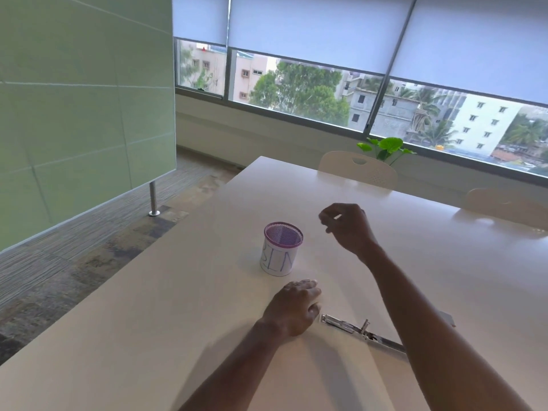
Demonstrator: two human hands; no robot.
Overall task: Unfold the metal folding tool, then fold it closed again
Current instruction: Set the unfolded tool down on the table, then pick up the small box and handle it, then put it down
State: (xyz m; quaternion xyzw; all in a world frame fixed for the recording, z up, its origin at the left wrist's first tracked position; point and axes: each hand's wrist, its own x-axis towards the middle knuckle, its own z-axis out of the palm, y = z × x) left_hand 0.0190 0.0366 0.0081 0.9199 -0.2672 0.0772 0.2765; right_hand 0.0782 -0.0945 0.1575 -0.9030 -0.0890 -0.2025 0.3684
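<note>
Mesh cup (pixel 281 250) labelled "BIN"; left hand (pixel 293 310) loosely curled beside tool (pixel 361 329); right hand (pixel 347 226) pinched, raised.

Daylight is pouring in through the window (pixel 326 93), glaring off the table (pixel 385 203); soft shadows are falling nearward, and frame edges are bending.

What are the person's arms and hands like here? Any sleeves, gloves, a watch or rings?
Both arms are bare as far as the picture shows: no sleeve reaches into view on either forearm. The left hand and the right hand wear no gloves. No watch or band shows at either wrist. The picture is too soft to tell whether any finger carries a ring.
</note>
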